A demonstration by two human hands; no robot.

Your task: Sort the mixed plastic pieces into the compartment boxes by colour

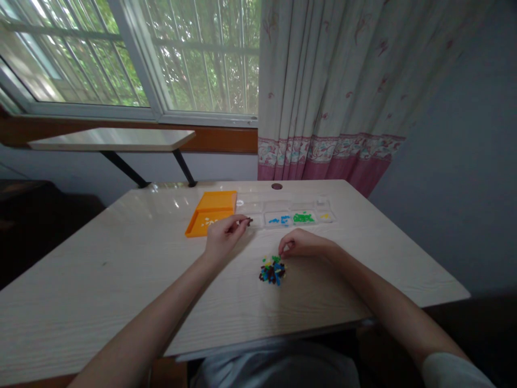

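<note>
My left hand [224,233] is closed in a pinch on small dark brown pieces [249,221], over the left end of a row of clear plastic boxes. Just behind a mixed pile of small pieces [272,272], coloured brown, blue, green and yellow, my right hand [304,243] has its fingers pressed together. Its fingertips are by green pieces [276,259] at the pile's far edge; whether they grip one is hidden. Along the row lie blue pieces [279,220], green pieces [303,217] and a few yellow pieces [325,216], each colour in its own box.
An open orange case [193,228] with whitish pieces [209,221] lies beside my left hand. The clear lids [277,206] are folded back behind the boxes. A raised shelf [121,139] on black supports stands at the table's back left. Window and curtain [323,97] are behind.
</note>
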